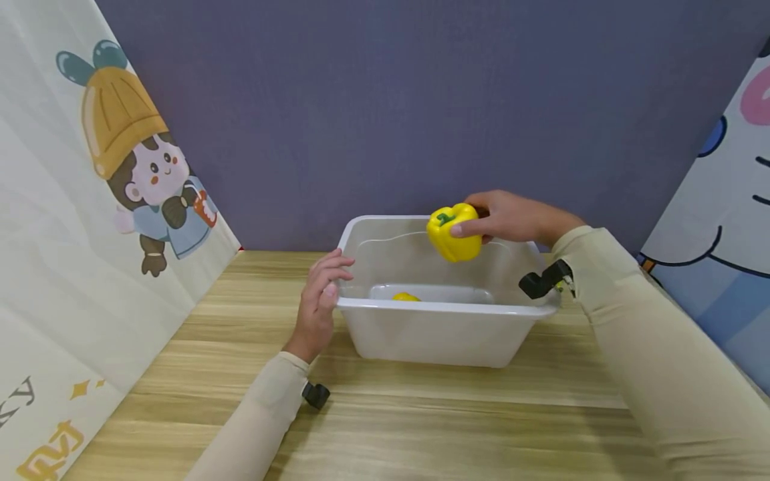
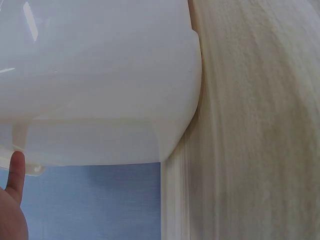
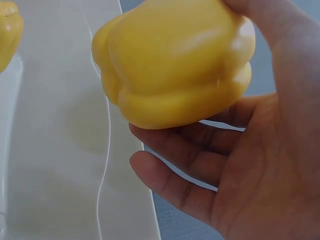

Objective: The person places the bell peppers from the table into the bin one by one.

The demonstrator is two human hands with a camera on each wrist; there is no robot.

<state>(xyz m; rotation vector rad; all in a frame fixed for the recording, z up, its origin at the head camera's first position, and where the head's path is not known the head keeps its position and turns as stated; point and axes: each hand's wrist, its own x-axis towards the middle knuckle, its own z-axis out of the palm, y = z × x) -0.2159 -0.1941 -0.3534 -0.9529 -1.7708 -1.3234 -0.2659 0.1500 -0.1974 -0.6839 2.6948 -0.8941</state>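
Observation:
My right hand (image 1: 508, 215) holds a yellow bell pepper (image 1: 455, 232) with a green stem over the back part of a white plastic bin (image 1: 436, 334). Thumb and fingers pinch the pepper from the right; the right wrist view shows its glossy lobed side (image 3: 170, 65) above the lower fingers. At the bin's left end, my left hand (image 1: 317, 294) rests on the rim with its fingertips just over the edge. One straight finger (image 2: 16, 172) shows against the bin's outer wall in the left wrist view. Inside the bin lies another yellow pepper (image 1: 406, 296), partly hidden by the front wall.
The bin stands on a wood-grain table (image 1: 385, 427) close to a blue-grey back wall (image 1: 385, 107). Printed cloths with cartoon figures hang at the left (image 1: 48, 254) and right. Something small and yellow-green (image 1: 560, 286) shows beside the bin's right end, mostly hidden.

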